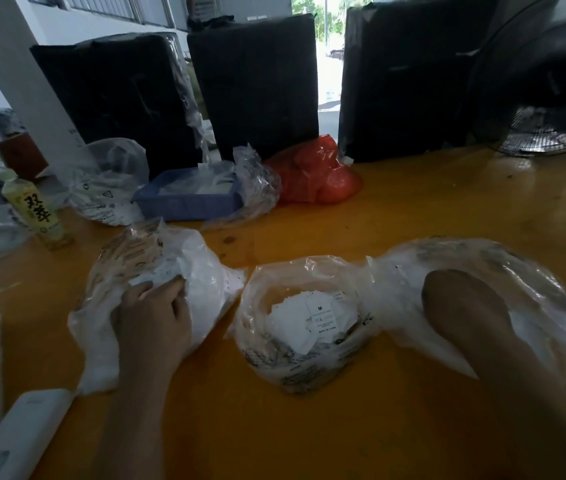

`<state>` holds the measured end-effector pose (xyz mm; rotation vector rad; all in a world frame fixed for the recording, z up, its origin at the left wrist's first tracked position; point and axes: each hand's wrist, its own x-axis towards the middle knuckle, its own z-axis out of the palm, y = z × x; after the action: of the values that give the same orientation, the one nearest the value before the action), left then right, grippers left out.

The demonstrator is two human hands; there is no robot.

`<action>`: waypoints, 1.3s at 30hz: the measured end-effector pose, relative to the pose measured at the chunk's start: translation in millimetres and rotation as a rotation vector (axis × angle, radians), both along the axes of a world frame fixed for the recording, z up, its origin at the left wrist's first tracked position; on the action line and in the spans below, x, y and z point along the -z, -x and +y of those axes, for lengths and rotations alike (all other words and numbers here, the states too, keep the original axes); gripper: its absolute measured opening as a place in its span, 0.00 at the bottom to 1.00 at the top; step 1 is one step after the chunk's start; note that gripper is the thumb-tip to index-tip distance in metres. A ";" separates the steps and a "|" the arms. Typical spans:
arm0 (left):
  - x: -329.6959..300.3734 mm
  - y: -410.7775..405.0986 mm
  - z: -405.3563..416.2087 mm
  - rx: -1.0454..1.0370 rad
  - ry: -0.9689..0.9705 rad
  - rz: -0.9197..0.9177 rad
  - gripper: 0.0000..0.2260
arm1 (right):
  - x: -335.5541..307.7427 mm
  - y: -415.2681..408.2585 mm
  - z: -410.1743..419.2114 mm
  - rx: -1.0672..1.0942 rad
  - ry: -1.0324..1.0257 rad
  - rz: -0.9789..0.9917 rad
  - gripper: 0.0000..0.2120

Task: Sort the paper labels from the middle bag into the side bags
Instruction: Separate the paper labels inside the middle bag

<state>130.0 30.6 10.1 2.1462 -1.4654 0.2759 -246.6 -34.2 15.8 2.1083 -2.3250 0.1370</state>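
Head view: three clear plastic bags are seen in a row on the near part of an orange table. The middle bag stands open at the top, and a heap of white paper labels lies inside it; the uppermost label is marked "M". The left bag lies just beside it on the left, and white labels are visible inside. The left hand is placed at the mouth of the left bag, its fingers curled over a white label at the fingertips, which appears to be pinched. The right bag lies to the right of the middle bag, touching it. The right hand is inserted into the right bag, and only the back of the hand and the forearm are shown; the fingers are hidden by the hand itself and the plastic, so it cannot be told whether they are released or grasping. Farther back, a blue tray in clear plastic, a red plastic bag and another clear bag are noted, with three black wrapped bundles standing behind them. A green drink bottle stands at the far left, and a fan at the far right.
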 end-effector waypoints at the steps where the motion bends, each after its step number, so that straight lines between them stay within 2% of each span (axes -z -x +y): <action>1: 0.1 1.2 0.1 0.025 0.000 0.040 0.15 | 0.3 0.3 -0.5 0.012 0.037 -0.018 0.10; 5: -3.8 6.5 0.8 0.053 0.136 0.198 0.20 | 1.8 -4.9 0.2 -0.065 0.241 -0.152 0.13; 8: -9.8 9.1 3.2 -0.014 0.320 0.081 0.17 | -1.1 -18.9 4.3 -0.202 0.372 -0.465 0.07; 10: -12.6 18.8 5.8 -0.033 0.471 0.027 0.14 | -1.1 -29.6 8.8 -0.249 0.412 -0.594 0.07; 13: -10.3 49.8 6.8 0.175 0.620 0.045 0.13 | -0.9 -44.6 16.4 -0.266 0.468 -0.766 0.08; 15: -3.8 77.1 6.9 0.392 0.573 0.202 0.15 | 0.5 -54.3 21.2 -0.284 0.434 -0.947 0.08; 17: 0.1 102.4 9.1 0.545 0.389 0.440 0.18 | 3.2 -63.9 26.1 -0.331 0.315 -1.178 0.05; 19: 9.5 119.4 9.7 0.644 0.191 0.590 0.19 | 7.3 -71.1 29.9 -0.396 0.185 -1.342 0.06; 22: 16.7 129.3 9.2 0.688 -0.043 0.889 0.18 | 14.7 -78.1 31.6 -0.450 0.047 -1.466 0.07; 24: 18.9 128.0 7.9 0.655 -0.046 1.027 0.18 | 17.7 -81.3 31.4 -0.449 0.013 -1.527 0.07; 26: 19.7 125.0 7.2 0.637 -0.032 1.090 0.16 | 20.3 -83.6 30.9 -0.443 -0.003 -1.589 0.07; 29: 17.4 121.7 7.7 0.644 -0.055 1.136 0.07 | 22.3 -86.0 30.2 -0.441 0.037 -1.607 0.08; 32: 17.0 121.2 7.9 0.595 -0.096 1.200 0.09 | 22.5 -85.1 29.5 -0.443 0.064 -1.614 0.08; 37: 21.8 120.2 5.1 0.517 -0.087 1.286 0.06 | 24.1 -84.9 27.7 -0.399 0.052 -1.607 0.08; 39: 21.6 119.9 5.2 0.507 -0.075 1.246 0.07 | 20.7 -85.5 28.3 -0.391 0.002 -1.614 0.12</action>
<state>10.1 35.9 -11.5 1.3475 -1.1117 -1.1007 -161.0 -5.9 -4.9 2.7908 -1.9415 2.5965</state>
